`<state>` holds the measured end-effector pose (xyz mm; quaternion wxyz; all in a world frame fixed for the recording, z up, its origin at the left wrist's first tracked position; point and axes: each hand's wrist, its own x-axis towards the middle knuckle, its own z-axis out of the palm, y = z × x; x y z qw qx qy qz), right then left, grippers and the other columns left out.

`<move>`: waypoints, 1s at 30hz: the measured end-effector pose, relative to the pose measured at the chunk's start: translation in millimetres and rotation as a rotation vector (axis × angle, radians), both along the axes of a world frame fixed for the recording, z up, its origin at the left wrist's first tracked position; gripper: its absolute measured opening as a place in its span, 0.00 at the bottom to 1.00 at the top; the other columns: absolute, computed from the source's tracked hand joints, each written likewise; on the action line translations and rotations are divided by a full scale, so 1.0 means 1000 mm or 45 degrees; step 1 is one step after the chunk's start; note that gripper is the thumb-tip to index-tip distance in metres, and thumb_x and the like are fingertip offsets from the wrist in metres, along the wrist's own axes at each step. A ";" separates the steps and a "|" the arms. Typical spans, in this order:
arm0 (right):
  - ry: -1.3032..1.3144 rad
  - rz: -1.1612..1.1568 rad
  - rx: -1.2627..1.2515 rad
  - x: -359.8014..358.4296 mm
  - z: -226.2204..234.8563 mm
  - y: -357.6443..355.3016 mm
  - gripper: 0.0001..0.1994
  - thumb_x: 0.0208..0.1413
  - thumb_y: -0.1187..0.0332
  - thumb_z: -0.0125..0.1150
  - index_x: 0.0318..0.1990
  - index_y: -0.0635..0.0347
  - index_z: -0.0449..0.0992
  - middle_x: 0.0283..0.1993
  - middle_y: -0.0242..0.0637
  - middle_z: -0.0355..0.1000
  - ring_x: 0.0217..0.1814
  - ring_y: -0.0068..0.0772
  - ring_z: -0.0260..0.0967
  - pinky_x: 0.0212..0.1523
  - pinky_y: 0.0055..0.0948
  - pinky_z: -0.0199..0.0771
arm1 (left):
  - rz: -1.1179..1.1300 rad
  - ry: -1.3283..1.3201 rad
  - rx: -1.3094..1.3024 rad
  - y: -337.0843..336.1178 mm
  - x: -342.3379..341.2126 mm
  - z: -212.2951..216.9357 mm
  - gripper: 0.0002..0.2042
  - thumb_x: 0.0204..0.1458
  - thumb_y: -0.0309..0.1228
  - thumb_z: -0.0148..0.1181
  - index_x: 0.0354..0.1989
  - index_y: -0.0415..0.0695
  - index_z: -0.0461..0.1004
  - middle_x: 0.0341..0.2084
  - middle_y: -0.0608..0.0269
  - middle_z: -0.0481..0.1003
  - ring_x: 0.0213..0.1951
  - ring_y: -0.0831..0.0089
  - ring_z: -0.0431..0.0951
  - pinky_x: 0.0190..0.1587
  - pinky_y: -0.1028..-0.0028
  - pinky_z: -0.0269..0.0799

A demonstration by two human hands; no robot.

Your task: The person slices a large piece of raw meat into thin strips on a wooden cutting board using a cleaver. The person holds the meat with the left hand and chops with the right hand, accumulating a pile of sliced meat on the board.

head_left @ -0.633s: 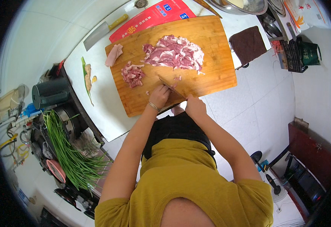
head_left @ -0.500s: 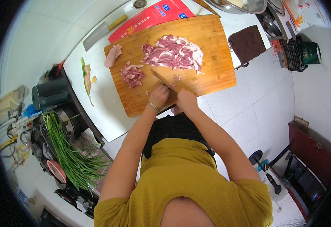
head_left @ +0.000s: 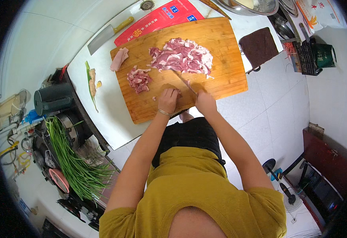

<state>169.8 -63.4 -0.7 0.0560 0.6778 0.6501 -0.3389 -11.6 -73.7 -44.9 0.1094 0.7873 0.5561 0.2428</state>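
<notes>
In my right hand is a kitchen knife, the fingers wrapped round its handle. Its blade slants up and left over the wooden cutting board, the tip close to a large pile of sliced meat. My left hand lies at the board's near edge, fingers curled over a small piece of meat, mostly hidden under them. Left of it is a smaller heap of cut meat. A pale slab of pork skin or fat rests at the board's left edge.
Beyond the board are a cleaver with a yellow handle and a red bag. Ginger and a green onion stalk lie left. A brown cloth hangs over the counter's right edge. A metal bowl stands far right.
My right hand and the knife have moved right and the blade is away from my left fingers. The left hand has shifted slightly; the meat piles look the same.
</notes>
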 end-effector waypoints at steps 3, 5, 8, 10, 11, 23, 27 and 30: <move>0.012 0.017 0.106 -0.001 0.001 0.013 0.09 0.53 0.67 0.48 0.30 0.64 0.70 0.25 0.55 0.71 0.30 0.58 0.70 0.32 0.50 0.70 | 0.008 0.024 0.000 0.002 0.002 -0.003 0.06 0.43 0.24 0.56 0.31 0.43 0.71 0.27 0.60 0.69 0.30 0.63 0.70 0.32 0.68 0.68; 0.063 0.001 0.033 0.002 0.016 0.006 0.08 0.50 0.69 0.49 0.33 0.65 0.69 0.28 0.55 0.72 0.33 0.56 0.71 0.33 0.48 0.71 | 0.036 -0.082 -0.076 -0.002 -0.004 -0.001 0.06 0.44 0.25 0.56 0.31 0.43 0.70 0.27 0.60 0.69 0.31 0.63 0.71 0.32 0.69 0.69; 0.115 -0.033 -0.039 -0.001 0.030 -0.008 0.08 0.48 0.70 0.50 0.34 0.66 0.69 0.29 0.55 0.72 0.33 0.55 0.72 0.33 0.47 0.72 | 0.031 0.019 -0.109 -0.005 -0.012 0.013 0.06 0.44 0.27 0.55 0.32 0.42 0.70 0.29 0.58 0.69 0.33 0.63 0.71 0.35 0.69 0.69; 0.104 -0.035 -0.085 -0.006 0.031 -0.011 0.08 0.47 0.70 0.51 0.33 0.66 0.69 0.29 0.56 0.72 0.33 0.55 0.72 0.33 0.47 0.72 | -0.062 0.121 -0.081 -0.003 -0.016 0.012 0.07 0.44 0.28 0.54 0.32 0.41 0.71 0.30 0.58 0.70 0.35 0.63 0.71 0.36 0.69 0.69; 0.082 -0.025 -0.118 -0.009 0.028 -0.013 0.08 0.47 0.71 0.51 0.33 0.66 0.69 0.29 0.56 0.72 0.33 0.55 0.72 0.33 0.47 0.72 | -0.145 0.148 -0.059 -0.002 -0.020 0.003 0.08 0.43 0.27 0.53 0.32 0.40 0.71 0.31 0.58 0.70 0.35 0.63 0.71 0.36 0.69 0.69; 0.065 0.022 -0.073 -0.041 0.008 -0.006 0.09 0.46 0.70 0.52 0.35 0.63 0.71 0.30 0.53 0.72 0.35 0.54 0.71 0.37 0.47 0.71 | -0.259 0.158 0.037 0.001 -0.022 -0.011 0.08 0.40 0.27 0.50 0.30 0.38 0.71 0.34 0.56 0.70 0.36 0.64 0.70 0.39 0.70 0.69; 0.071 -0.002 -0.155 -0.022 0.010 -0.016 0.11 0.41 0.72 0.57 0.33 0.66 0.69 0.31 0.54 0.72 0.36 0.53 0.72 0.37 0.44 0.73 | -0.154 0.165 -0.085 -0.003 -0.018 0.010 0.08 0.40 0.27 0.50 0.30 0.38 0.71 0.35 0.57 0.70 0.38 0.64 0.70 0.40 0.69 0.69; 0.032 0.000 -0.153 -0.020 0.016 -0.015 0.09 0.47 0.70 0.51 0.35 0.62 0.72 0.30 0.54 0.72 0.35 0.53 0.71 0.36 0.47 0.71 | -0.254 0.126 0.135 0.001 -0.023 -0.001 0.09 0.40 0.26 0.50 0.30 0.38 0.71 0.38 0.57 0.70 0.39 0.63 0.70 0.41 0.70 0.69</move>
